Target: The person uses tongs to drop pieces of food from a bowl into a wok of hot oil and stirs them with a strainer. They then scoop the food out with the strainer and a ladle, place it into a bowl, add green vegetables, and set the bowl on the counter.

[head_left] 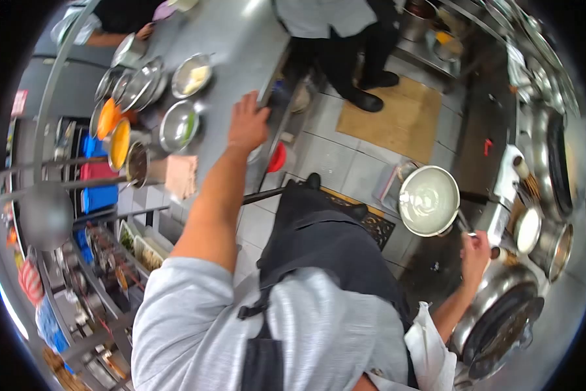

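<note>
My right hand point(474, 255) is closed around the handle of a pan point(430, 199) with a pale, cream-coloured inside, held out over the floor on the right. Glossy highlights show in the pan's middle. On the other side, my left hand point(247, 124) is stretched out at the edge of the steel counter point(234, 55), fingers apart and holding nothing. Nearest to it are a steel bowl with something green point(179, 126) and another with pale yellow pieces point(192, 76). A folded pinkish cloth point(181, 176) lies at the counter's near end.
A person point(335, 39) in dark trousers stands ahead by a brown mat point(390, 117). Another person's hand point(145, 31) is at the far left of the counter. Several bowls and an orange container point(119, 143) crowd the left. Along the right, a stove carries large pans point(501, 319).
</note>
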The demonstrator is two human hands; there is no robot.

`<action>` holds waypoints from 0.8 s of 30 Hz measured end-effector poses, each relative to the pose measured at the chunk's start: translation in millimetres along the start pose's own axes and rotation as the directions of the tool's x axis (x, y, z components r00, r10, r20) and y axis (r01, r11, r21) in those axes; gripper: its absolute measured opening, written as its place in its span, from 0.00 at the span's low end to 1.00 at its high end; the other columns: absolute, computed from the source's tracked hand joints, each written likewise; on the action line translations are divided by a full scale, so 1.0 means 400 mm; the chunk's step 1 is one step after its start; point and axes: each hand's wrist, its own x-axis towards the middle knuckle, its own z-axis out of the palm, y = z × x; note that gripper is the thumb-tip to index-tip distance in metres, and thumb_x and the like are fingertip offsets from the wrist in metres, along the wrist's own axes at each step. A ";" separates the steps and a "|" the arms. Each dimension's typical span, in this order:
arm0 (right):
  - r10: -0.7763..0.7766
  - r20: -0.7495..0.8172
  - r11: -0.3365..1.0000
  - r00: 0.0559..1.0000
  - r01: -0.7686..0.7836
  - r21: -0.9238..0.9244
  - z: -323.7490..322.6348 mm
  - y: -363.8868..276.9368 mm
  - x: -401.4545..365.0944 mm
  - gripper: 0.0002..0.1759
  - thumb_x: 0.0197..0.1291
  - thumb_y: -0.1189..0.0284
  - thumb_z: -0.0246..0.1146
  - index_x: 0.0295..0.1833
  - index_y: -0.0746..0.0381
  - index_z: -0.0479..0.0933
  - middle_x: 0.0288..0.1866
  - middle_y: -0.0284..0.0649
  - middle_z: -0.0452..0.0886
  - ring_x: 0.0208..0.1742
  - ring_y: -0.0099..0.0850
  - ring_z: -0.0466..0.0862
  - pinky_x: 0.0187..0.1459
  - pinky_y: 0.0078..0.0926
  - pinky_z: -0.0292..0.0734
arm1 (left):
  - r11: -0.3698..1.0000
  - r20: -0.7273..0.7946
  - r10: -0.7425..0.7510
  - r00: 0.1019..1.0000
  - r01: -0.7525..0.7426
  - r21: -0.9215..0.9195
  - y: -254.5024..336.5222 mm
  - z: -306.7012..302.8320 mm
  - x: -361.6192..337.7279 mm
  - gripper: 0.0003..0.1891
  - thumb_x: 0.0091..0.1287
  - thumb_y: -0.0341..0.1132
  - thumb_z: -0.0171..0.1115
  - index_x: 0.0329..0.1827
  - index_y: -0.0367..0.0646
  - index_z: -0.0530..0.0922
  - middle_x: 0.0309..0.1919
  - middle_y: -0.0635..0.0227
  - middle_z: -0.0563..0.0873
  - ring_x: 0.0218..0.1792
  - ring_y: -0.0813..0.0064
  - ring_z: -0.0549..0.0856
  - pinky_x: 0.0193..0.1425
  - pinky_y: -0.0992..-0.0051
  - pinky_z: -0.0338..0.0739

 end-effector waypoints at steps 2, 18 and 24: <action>-0.046 -0.030 0.976 0.998 0.051 0.212 0.026 -0.049 -0.032 0.06 0.62 0.73 0.65 0.37 0.62 0.74 0.25 0.30 0.75 0.24 0.18 0.72 0.28 0.17 0.69 | 1.000 0.025 -0.002 1.000 0.003 -0.013 -0.006 0.007 -0.002 0.18 0.50 0.34 0.64 0.47 0.48 0.80 0.69 0.50 0.64 0.70 0.48 0.62 0.68 0.49 0.61; -0.504 0.557 0.735 0.660 -0.010 0.678 0.497 -0.439 -0.279 0.08 0.60 0.74 0.65 0.39 0.65 0.73 0.43 0.40 0.78 0.30 0.22 0.79 0.32 0.21 0.78 | 0.943 -0.016 -0.105 0.994 0.095 -0.319 -0.045 -0.012 -0.032 0.16 0.57 0.43 0.64 0.45 0.45 0.83 0.71 0.51 0.66 0.72 0.53 0.62 0.74 0.50 0.53; -0.568 0.499 0.815 0.654 0.366 0.449 0.590 -0.533 -0.296 0.08 0.56 0.76 0.67 0.38 0.65 0.75 0.39 0.38 0.76 0.32 0.23 0.77 0.30 0.23 0.73 | -0.244 0.282 -0.757 0.590 0.145 -0.959 -0.103 0.020 0.041 0.12 0.70 0.41 0.58 0.44 0.41 0.82 0.34 0.68 0.85 0.37 0.74 0.83 0.44 0.79 0.74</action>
